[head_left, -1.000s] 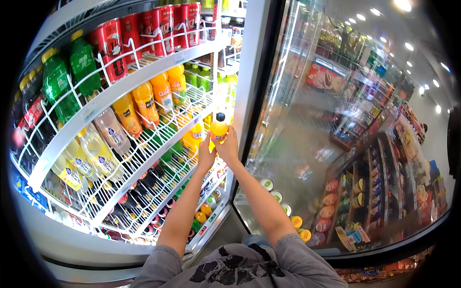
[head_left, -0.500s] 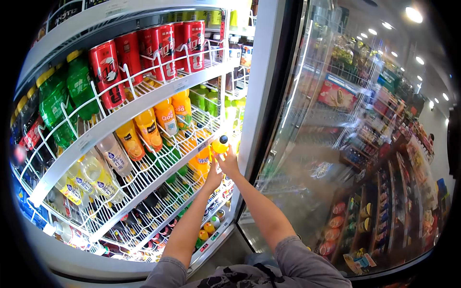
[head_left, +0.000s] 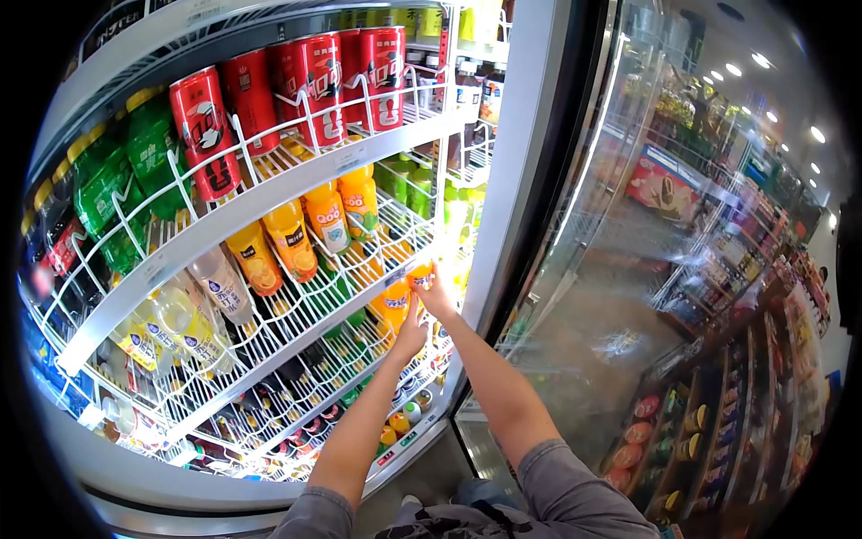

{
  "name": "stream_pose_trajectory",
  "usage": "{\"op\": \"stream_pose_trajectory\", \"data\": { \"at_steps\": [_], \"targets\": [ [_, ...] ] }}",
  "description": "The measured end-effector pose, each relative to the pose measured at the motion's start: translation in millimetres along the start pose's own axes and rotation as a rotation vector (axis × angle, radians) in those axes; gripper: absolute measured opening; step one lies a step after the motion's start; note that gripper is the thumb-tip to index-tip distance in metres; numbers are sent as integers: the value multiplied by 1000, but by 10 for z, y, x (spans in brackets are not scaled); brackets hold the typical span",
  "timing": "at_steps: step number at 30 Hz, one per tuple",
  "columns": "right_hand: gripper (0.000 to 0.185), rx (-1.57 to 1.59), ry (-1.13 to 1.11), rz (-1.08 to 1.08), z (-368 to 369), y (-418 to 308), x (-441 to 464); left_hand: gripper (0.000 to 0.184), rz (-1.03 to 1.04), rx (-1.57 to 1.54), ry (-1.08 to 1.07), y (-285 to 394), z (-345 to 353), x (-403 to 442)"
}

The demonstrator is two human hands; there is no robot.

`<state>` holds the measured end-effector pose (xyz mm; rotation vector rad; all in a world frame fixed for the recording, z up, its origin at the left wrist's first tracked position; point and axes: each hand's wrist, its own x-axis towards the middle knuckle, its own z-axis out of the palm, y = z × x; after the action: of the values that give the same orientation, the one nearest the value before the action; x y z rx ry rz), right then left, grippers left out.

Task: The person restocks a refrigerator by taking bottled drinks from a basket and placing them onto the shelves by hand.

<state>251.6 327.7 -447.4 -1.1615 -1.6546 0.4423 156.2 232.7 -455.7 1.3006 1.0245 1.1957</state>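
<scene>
In the head view my right hand (head_left: pixel 436 295) is closed around an orange drink bottle (head_left: pixel 419 272) at the front right end of a wire shelf. Just below and to its left is my left hand (head_left: pixel 412 334), its fingertips pointing up towards the bottle. Most of that hand's fingers are hidden, so its grip does not show. Another orange bottle (head_left: pixel 393 304) stands right beside my hands. Orange juice bottles with Qoo labels (head_left: pixel 327 218) sit on the shelf further back.
Red cans (head_left: pixel 205 126) line the upper shelf, with green bottles (head_left: pixel 103 180) to their left. A white shelf rail (head_left: pixel 260 193) runs across the fridge. The glass door (head_left: pixel 575 296) stands swung out on the right. Past it are store shelves (head_left: pixel 718 422).
Both hands have moved down slightly, the bottle with them. Its dark cap, which faced me before, is out of sight. The view has shifted, so the shelves appear further right.
</scene>
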Motion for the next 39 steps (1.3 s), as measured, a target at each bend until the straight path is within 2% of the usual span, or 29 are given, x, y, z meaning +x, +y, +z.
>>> {"op": "stream_pose_trajectory", "data": {
  "at_steps": [4, 7, 9, 13, 14, 15, 17, 18, 19, 21, 23, 26, 27, 29, 33, 39],
  "targets": [
    [80, -43, 20, 71, -74, -69, 7, 85, -41, -1, 23, -80, -38, 136],
    [82, -42, -50, 70, -122, -58, 4, 84, -69, -9, 51, -79, 11, 68],
    [85, 3, -128, 114, -173, -87, -61, 90, -103, 20, -36, -106, -25, 7],
    [84, -80, -120, 194, -348, -279, -294, 84, -80, 25, 50, -21, 83, -256],
    [75, -83, -129, 260, -404, -352, -366, 84, -58, 17, 51, 34, 104, -345],
    [75, -89, -126, 257, -411, -335, -439, 84, -54, 13, 47, 69, 117, -411],
    [64, -244, 66, 99, -397, -277, -670, 84, -65, -63, 30, 89, 139, -594],
    [54, -237, 83, 128, -431, -337, -805, 83, -53, -70, 42, 114, 170, -701],
    [54, -237, 79, 137, -493, -429, -961, 81, -56, -83, 35, 217, 197, -831],
    [49, -9, 123, 136, -614, -646, -1221, 81, 21, -94, 19, -6, 205, -912],
    [46, -27, 159, 119, -678, -810, -1464, 75, -32, -157, 41, 134, 276, -1095],
    [45, 74, 122, 165, -909, -1256, -1880, 62, 122, -132, 84, 41, 451, -1285],
    [44, 119, 120, 196, -963, -1331, -2002, 61, 24, -182, 75, 351, 532, -1500],
    [43, 138, 133, 205, -1074, -1441, -2267, 60, 173, -84, 58, -42, 567, -1563],
    [43, 139, 84, 165, -1393, -1702, -2749, 54, 64, -193, 118, 461, 835, -2330],
    [35, 258, -56, 152, -1908, -2213, -3408, 56, 130, -316, 186, 749, 1161, -3242]
  ]
}}
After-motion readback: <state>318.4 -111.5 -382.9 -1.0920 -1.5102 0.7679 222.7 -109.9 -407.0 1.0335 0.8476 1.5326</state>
